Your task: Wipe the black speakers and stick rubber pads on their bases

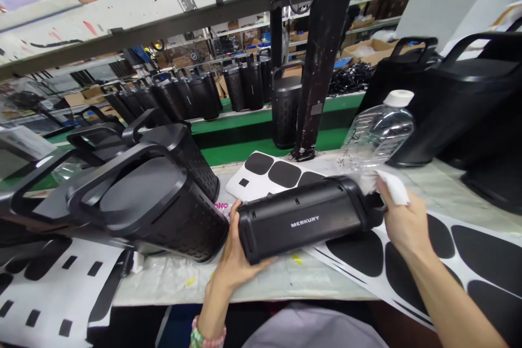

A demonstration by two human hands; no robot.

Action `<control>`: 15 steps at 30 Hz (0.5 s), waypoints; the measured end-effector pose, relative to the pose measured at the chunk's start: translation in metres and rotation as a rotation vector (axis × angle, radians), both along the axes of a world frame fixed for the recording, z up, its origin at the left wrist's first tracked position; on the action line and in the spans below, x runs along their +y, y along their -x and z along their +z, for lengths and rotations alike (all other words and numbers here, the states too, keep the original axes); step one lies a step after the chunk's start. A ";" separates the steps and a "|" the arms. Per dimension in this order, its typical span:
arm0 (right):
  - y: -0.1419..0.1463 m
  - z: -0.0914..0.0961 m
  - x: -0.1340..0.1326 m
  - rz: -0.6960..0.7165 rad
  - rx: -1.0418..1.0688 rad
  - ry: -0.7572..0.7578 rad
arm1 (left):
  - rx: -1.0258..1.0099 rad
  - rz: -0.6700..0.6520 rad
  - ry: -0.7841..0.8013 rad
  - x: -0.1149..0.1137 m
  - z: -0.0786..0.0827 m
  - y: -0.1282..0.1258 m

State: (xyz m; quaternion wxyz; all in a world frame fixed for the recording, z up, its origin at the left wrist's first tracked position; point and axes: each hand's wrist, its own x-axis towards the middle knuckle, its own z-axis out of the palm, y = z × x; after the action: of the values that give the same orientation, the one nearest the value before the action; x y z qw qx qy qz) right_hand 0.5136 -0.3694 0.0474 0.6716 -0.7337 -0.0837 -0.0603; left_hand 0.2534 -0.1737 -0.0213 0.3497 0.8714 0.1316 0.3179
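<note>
A black housing [302,221] with MERKURY printed on its side lies tilted across the middle of the bench. My left hand [238,261] grips its left end, thumb below and fingers up the end face. Pinched in my right hand [403,223] is a white cloth or tissue [393,187], held at the housing's right end beside its handle. Whether the cloth presses on the housing I cannot tell. Just behind that hand stands a clear plastic bottle [383,130] with a white cap. Sheets of black adhesive pads [356,253] lie under and beside the housing.
Black housings with handles [142,196] crowd the left; larger dark ones [432,98] stand at the right. A dark post [322,60] rises behind the bench, under a white overhead beam [134,8]. More housings line a green surface [244,138] beyond. Another pad sheet [61,288] hangs at lower left.
</note>
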 end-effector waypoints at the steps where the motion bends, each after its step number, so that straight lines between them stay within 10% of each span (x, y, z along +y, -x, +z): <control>1: 0.000 -0.001 -0.002 0.017 -0.018 0.066 | 0.005 -0.009 -0.003 0.001 -0.001 0.000; 10: 0.006 -0.011 -0.009 0.096 -0.217 0.382 | -0.050 -0.097 0.265 0.003 -0.004 0.006; 15: 0.033 -0.017 0.002 -0.149 -0.623 0.248 | -0.016 -0.055 0.255 0.003 0.005 0.003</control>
State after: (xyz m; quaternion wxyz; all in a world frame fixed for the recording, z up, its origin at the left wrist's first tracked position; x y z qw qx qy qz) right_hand 0.4802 -0.3669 0.0307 0.5132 -0.7601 -0.2379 -0.3197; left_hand 0.2506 -0.1710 -0.0168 0.4673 0.8206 0.1440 0.2957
